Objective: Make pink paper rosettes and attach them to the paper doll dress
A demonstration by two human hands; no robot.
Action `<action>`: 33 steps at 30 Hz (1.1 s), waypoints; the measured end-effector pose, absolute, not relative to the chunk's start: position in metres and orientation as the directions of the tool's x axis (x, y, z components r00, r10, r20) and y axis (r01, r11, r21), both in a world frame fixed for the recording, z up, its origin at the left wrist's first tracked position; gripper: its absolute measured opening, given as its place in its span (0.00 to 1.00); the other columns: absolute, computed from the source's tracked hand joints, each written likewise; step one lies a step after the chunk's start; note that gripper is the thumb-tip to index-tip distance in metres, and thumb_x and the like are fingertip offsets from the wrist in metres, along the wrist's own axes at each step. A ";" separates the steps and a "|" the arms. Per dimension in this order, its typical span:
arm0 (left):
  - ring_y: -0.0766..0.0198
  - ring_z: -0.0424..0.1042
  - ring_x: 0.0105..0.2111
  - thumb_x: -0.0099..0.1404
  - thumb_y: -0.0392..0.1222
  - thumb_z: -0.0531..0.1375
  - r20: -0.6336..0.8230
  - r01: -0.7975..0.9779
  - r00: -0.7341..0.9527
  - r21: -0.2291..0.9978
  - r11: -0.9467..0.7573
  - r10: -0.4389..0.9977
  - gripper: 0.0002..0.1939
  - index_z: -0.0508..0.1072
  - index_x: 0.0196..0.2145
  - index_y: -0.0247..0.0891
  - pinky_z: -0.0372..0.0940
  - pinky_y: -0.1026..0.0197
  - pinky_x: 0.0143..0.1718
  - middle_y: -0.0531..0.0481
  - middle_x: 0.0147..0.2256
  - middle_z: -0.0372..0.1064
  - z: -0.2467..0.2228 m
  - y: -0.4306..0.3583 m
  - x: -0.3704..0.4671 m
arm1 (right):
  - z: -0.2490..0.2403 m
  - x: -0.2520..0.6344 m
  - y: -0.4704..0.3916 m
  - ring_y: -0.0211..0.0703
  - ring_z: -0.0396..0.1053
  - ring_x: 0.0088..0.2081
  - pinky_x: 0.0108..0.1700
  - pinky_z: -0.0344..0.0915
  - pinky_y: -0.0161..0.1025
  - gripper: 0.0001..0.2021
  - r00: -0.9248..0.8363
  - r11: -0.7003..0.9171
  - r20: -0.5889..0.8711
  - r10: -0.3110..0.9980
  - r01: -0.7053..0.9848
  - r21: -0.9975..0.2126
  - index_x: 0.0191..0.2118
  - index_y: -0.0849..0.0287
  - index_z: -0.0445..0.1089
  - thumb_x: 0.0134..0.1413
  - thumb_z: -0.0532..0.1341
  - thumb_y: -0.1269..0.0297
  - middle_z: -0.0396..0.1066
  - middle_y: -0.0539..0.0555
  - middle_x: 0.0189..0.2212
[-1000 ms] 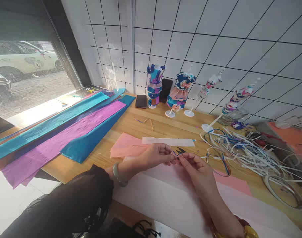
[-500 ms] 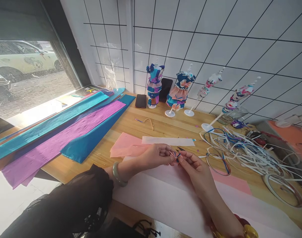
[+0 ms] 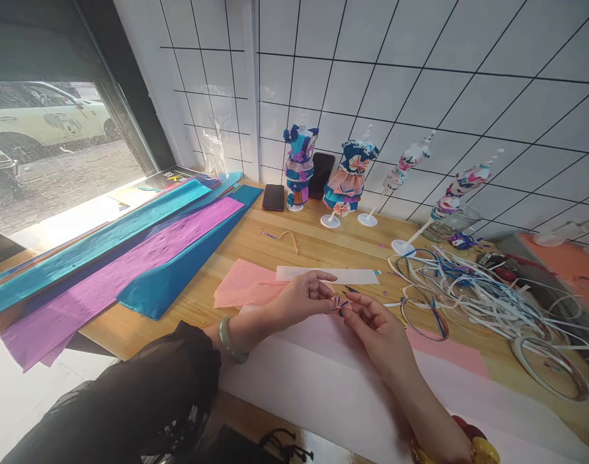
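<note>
A small pleated paper bow [image 3: 341, 305], pink with dark blue stripes, is held over the pale pink sheet [image 3: 314, 367]. My left hand [image 3: 307, 298] pinches its left side, with the index finger raised. From the right, my right hand [image 3: 379, 322] grips the bow's other side between thumb and fingers. Just behind the hands lie a white paper strip [image 3: 328, 275] and a folded salmon-pink sheet [image 3: 243, 283]. A dark pointed tool, partly hidden, shows behind my right fingers.
Four small dress forms, one in a blue and pink outfit [image 3: 351, 177], stand along the tiled wall. Long turquoise and purple paper [image 3: 178, 235] lies at left, beside a phone [image 3: 274, 198]. Tangled strips [image 3: 473, 296] cover the right side.
My left index finger has lifted and stretched out above the bow. The bow has turned slightly and shows more of its fan of pleats. Both hands stay around it.
</note>
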State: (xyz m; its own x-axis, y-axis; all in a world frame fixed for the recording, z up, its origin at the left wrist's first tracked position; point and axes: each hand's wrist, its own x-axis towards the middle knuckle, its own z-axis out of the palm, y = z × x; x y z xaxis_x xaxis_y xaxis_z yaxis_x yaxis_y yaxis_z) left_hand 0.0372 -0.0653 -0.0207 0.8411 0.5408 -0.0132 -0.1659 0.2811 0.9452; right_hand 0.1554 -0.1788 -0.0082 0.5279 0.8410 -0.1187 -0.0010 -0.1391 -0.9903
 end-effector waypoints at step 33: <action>0.68 0.69 0.30 0.48 0.37 0.67 -0.016 -0.116 0.865 0.966 0.230 0.502 0.29 0.63 0.47 0.34 0.62 0.62 0.34 0.51 0.30 0.67 -0.024 -0.066 0.037 | -0.012 0.157 -0.180 0.40 0.70 0.33 0.37 0.66 0.38 0.21 0.503 -0.115 -0.080 0.861 0.038 -0.993 0.41 0.58 0.68 0.40 0.66 0.53 0.74 0.52 0.29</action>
